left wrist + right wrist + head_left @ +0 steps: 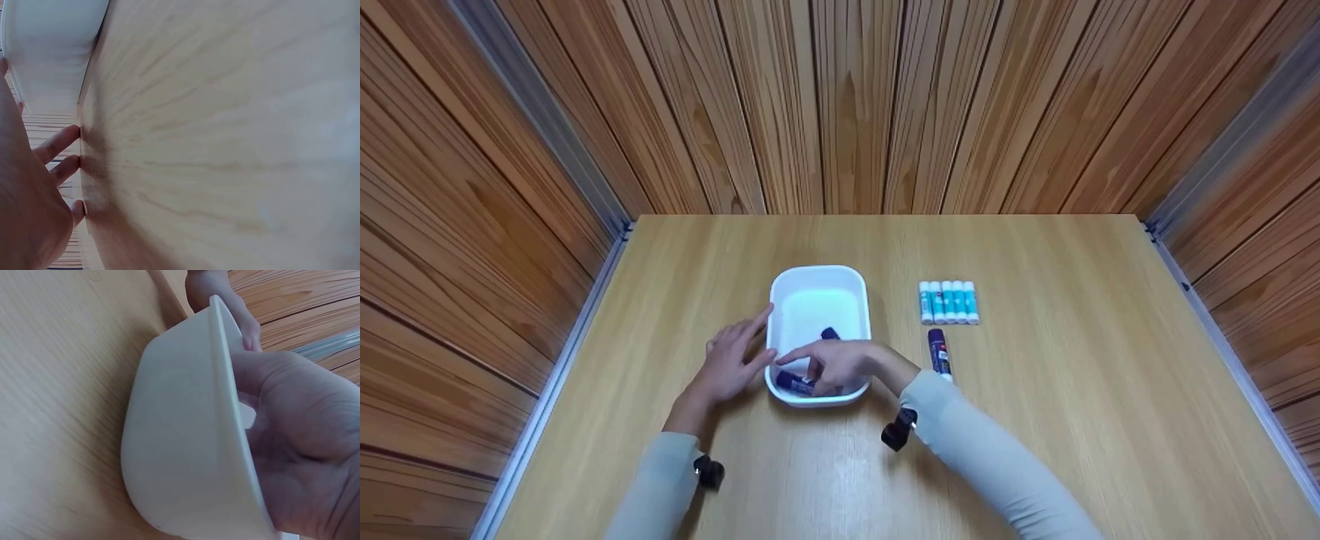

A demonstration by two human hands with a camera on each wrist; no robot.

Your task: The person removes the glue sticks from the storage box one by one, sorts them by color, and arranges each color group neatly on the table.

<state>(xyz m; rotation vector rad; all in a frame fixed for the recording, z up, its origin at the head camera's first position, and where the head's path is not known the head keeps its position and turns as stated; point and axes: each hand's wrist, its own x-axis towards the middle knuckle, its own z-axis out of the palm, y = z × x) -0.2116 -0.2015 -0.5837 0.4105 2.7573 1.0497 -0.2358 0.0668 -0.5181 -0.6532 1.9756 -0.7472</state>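
A white plastic tub (819,279) stands on the table, with two dark purple glue sticks inside. My right hand (840,365) reaches over its right rim and grips the nearer glue stick (793,383), which lies tilted near the front left corner. In the right wrist view, a white stick end (247,415) shows between the fingers. The other stick (829,333) is partly hidden behind that hand. At the tub's left wall, my left hand (727,361) touches the rim with thumb and forefinger. Its other fingertips (66,164) rest on the table in the left wrist view.
Right of the tub, several white-and-teal glue sticks (949,303) lie side by side in a row. Below them is another purple glue stick (939,352), its lower end partly covered by my right sleeve. Wood-plank walls (855,112) enclose the table's back and sides.
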